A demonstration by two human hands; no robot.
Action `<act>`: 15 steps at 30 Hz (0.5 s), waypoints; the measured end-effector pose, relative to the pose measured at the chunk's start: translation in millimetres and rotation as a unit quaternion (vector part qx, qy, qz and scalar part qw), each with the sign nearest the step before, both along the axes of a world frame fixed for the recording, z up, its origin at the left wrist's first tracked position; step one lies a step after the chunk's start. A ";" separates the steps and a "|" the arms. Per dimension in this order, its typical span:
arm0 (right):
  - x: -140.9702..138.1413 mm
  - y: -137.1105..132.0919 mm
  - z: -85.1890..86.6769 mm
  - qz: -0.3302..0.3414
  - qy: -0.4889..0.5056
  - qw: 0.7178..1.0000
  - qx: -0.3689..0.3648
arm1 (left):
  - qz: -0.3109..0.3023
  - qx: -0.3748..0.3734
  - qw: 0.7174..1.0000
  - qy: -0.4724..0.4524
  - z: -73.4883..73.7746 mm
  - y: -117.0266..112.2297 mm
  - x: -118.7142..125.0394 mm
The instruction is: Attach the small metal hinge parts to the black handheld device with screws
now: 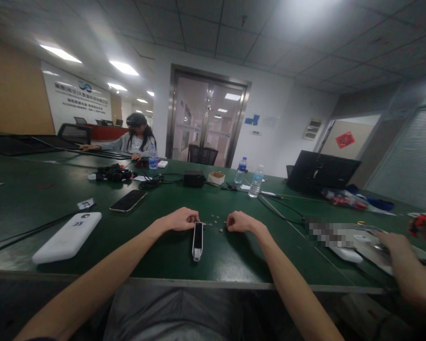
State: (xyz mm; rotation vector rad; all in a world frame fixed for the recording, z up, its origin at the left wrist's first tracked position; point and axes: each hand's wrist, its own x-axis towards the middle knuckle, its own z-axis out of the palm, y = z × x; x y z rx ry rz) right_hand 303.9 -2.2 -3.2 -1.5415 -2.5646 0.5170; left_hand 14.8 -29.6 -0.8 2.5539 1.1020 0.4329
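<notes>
My left hand (181, 219) is closed, fingers curled, just behind the far end of a narrow white tool with a black top face (198, 239). A thin small piece shows by its fingertips, too small to name. My right hand (241, 221) is also closed, its fingertips pinched down at the table beside a tiny ring-shaped piece (226, 222). Whether that piece is between the fingers I cannot tell. Between my hands lie several small metal rings that look like nuts (220, 230), scattered on the green table (156, 260).
To my left lie a white power bank (69, 237) and a phone (128, 201). Ahead are a black box (194, 178), a small open carton (216, 178), cables and water bottles (256, 182). A co-worker's hand (394, 241) works at right; another person (138, 135) sits across.
</notes>
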 end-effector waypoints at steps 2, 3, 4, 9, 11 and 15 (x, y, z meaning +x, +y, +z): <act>-3.4 -4.1 2.9 -0.006 -0.015 1.000 -0.004 | -0.002 0.005 1.000 0.003 -0.1 0.3 0.0; -5.1 -5.9 4.3 -0.008 -0.023 1.000 -0.005 | -0.002 0.007 1.000 0.005 0.0 0.3 0.2; -6.6 -7.5 5.6 -0.010 -0.029 1.000 -0.005 | -0.002 0.009 1.000 0.008 0.3 0.1 0.5; -12.7 -12.4 9.9 -0.019 -0.044 0.999 -0.005 | -0.006 0.031 0.999 0.015 1.3 -1.3 2.4; -14.3 -13.6 11.4 -0.022 -0.037 0.999 0.008 | -0.004 0.033 0.999 0.020 0.9 -0.8 2.7; -15.2 -15.1 14.1 -0.014 -0.016 0.999 0.046 | 0.007 0.045 0.998 0.032 -0.3 1.3 1.7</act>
